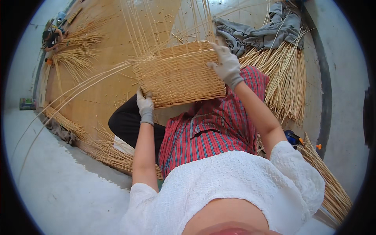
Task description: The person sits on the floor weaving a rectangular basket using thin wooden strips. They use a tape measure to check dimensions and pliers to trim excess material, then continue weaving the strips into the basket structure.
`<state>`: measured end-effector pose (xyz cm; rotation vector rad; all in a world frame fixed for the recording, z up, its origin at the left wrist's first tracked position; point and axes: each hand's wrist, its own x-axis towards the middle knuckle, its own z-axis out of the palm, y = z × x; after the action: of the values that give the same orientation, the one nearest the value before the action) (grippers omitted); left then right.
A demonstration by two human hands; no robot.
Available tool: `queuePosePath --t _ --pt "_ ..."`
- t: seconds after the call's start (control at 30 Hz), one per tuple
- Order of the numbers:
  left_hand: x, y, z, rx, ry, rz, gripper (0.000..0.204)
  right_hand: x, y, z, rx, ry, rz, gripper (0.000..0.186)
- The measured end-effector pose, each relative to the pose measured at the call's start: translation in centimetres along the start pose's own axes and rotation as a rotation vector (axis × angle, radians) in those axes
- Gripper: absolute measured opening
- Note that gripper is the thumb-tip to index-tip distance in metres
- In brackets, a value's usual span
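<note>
A woven wicker basket (176, 78), pale tan with long upright stakes, is held tilted above my lap, which has a red checked cloth (207, 141) over it. My left hand (145, 102), in a grey-white glove, grips the basket's lower left corner. My right hand (225, 64), also gloved, is closed on the upper right side, thumb on the weave. Several long loose strands (90, 79) stick out from the basket's left end and curve down to the left.
Reed bundles (288, 86) lie at the right, with a grey cloth (258, 33) on them. A blue-and-orange tool (293, 137) lies by my right elbow. More reeds (113, 152) lie at lower left. Another person (53, 39) works among reeds at upper left, near a small green box (27, 103).
</note>
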<state>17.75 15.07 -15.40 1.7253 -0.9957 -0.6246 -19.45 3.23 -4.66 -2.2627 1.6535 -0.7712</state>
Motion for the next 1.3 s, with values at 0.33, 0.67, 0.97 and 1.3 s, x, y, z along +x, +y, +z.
queuePosePath --t 0.33,0.67,0.97,1.3 --pt "2.0 13.3 13.8 0.547 -0.285 0.659 0.043 3.9 -5.9 0.8 -0.400 -0.487 0.007 0.066" --pt "7.1 15.8 15.9 0.669 -0.871 0.102 0.048 2.5 -7.0 4.2 -0.578 -0.464 0.190 0.029" --pt "6.5 17.3 17.1 0.754 -0.738 0.014 0.052 2.9 -4.8 1.0 -0.414 -0.498 0.042 0.055" --pt "0.0 19.3 18.8 0.664 -0.616 0.092 0.048 0.9 -1.6 -4.2 -0.441 -0.520 0.020 0.066"
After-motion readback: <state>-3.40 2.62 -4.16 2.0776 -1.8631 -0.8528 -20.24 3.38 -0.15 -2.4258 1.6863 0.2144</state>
